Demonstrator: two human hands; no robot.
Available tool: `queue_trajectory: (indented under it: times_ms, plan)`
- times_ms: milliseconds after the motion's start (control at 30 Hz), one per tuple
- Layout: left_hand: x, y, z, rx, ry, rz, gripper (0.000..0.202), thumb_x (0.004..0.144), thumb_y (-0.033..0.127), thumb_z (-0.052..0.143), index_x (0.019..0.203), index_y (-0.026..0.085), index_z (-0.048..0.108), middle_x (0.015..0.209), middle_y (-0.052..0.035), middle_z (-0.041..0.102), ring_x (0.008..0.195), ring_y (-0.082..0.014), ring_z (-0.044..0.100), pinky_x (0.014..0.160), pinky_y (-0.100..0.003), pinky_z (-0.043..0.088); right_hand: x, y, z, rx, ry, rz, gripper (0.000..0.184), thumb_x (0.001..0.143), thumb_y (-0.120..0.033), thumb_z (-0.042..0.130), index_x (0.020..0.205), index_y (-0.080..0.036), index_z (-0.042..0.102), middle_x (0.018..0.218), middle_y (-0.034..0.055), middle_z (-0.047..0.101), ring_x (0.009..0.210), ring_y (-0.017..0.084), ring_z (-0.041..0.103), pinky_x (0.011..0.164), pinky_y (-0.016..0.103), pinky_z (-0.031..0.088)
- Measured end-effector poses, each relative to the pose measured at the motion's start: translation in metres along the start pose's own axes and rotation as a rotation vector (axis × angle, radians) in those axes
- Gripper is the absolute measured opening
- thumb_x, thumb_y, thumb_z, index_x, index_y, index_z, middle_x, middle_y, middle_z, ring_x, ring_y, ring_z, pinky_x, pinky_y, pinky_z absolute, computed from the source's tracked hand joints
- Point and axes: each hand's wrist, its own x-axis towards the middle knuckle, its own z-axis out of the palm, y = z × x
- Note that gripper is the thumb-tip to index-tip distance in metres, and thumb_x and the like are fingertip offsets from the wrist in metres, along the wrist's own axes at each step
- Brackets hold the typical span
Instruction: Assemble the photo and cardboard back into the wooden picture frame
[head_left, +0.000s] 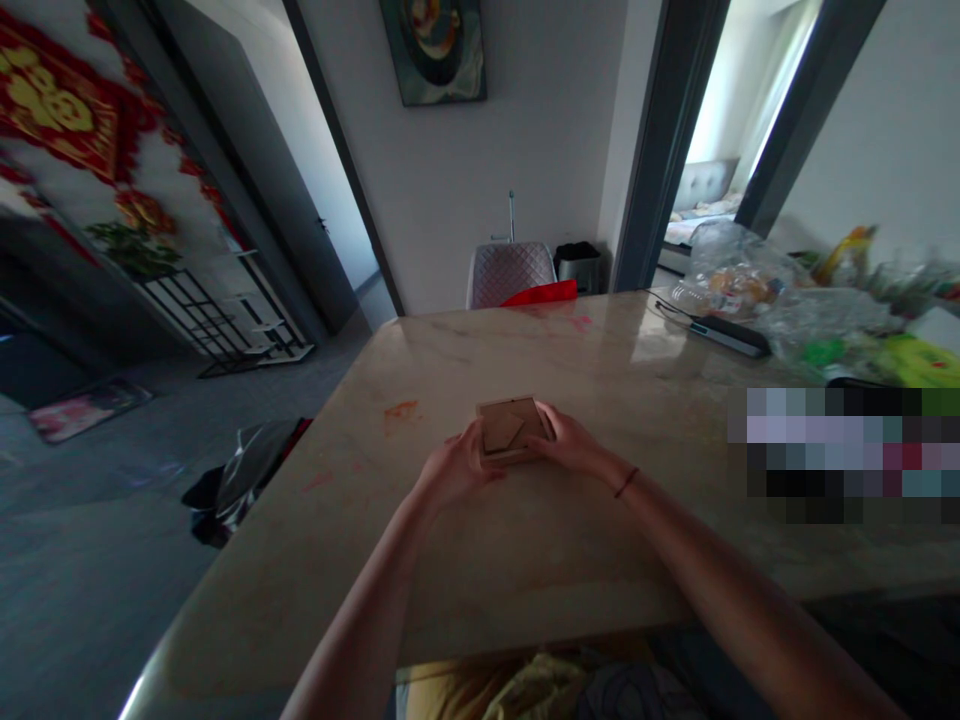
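Note:
A small square wooden puzzle tray [510, 428] with flat wooden pieces inside lies on the pale marble table [480, 560], a little beyond the middle. My left hand [456, 468] curls round the tray's left side, fingers closed on its edge. My right hand [571, 443] grips the right side in the same way; a thin dark band sits on that wrist. Both forearms stretch out from the near edge of the table.
Plastic bags with food [739, 280], a dark flat device [720, 335] and green packets [919, 360] crowd the table's right side. An orange smear [401, 410] marks the tabletop. A chair [511, 272] stands beyond the far edge. Dark clothing [247, 480] lies on the floor at the left.

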Motion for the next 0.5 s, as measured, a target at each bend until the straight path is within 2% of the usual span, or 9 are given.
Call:
queue_trajectory:
  times_ms: [67,167,267,367,433,500]
  plan:
    - [0.001,0.000,0.003,-0.005,-0.026,-0.008,0.090,0.061,0.040,0.071,0.138,0.020,0.029,0.122,-0.0141,0.058,0.109,-0.0296,0.056,0.087,-0.033,0.042,-0.002,0.000,0.002,-0.004,-0.020,-0.013,0.091,0.065,-0.052,0.066,0.138,-0.014,0.028,0.135,0.0207,0.043,0.123,0.030,0.043,0.099,0.046,0.036]
    - [0.003,-0.003,0.008,-0.110,0.008,-0.021,0.089,0.062,0.031,0.071,0.139,0.024,0.026,0.119,-0.0106,0.061,0.107,-0.0275,0.057,0.086,-0.033,0.043,-0.003,0.001,0.007,-0.057,-0.004,-0.080,0.102,0.057,-0.048,0.073,0.140,-0.015,0.024,0.134,0.0214,0.043,0.122,0.032,0.042,0.100,0.047,0.035]
    - [0.007,-0.006,0.015,-0.401,0.034,0.050,0.090,0.059,0.021,0.071,0.138,0.025,0.027,0.122,-0.0095,0.059,0.110,-0.0244,0.056,0.088,-0.032,0.044,-0.003,0.002,0.010,-0.108,0.061,-0.097,0.102,0.056,-0.042,0.075,0.139,-0.014,0.024,0.135,0.0216,0.041,0.124,0.032,0.040,0.101,0.048,0.033]
    - [0.011,-0.007,0.016,-0.757,0.009,0.108,0.086,0.059,0.020,0.071,0.135,0.025,0.032,0.134,-0.0121,0.048,0.113,-0.0240,0.054,0.088,-0.033,0.046,-0.003,0.001,0.009,-0.122,0.103,-0.100,0.100,0.056,-0.039,0.075,0.139,-0.014,0.024,0.137,0.0213,0.038,0.126,0.032,0.038,0.103,0.048,0.031]
    - [0.011,-0.006,0.013,-0.893,0.015,0.052,0.080,0.059,0.026,0.072,0.132,0.024,0.038,0.138,-0.0129,0.042,0.113,-0.0251,0.053,0.087,-0.034,0.047,-0.003,-0.001,0.008,-0.105,0.108,-0.103,0.097,0.058,-0.038,0.074,0.139,-0.015,0.025,0.136,0.0199,0.040,0.125,0.031,0.040,0.102,0.047,0.033]
    - [0.011,-0.004,0.007,-0.955,0.044,-0.042,0.067,0.067,0.035,0.067,0.128,0.024,0.044,0.139,-0.0113,0.041,0.114,-0.0244,0.053,0.086,-0.032,0.048,-0.004,-0.004,0.006,-0.088,0.104,-0.089,0.091,0.060,-0.038,0.072,0.138,-0.020,0.027,0.134,0.0174,0.041,0.123,0.030,0.042,0.100,0.047,0.036]
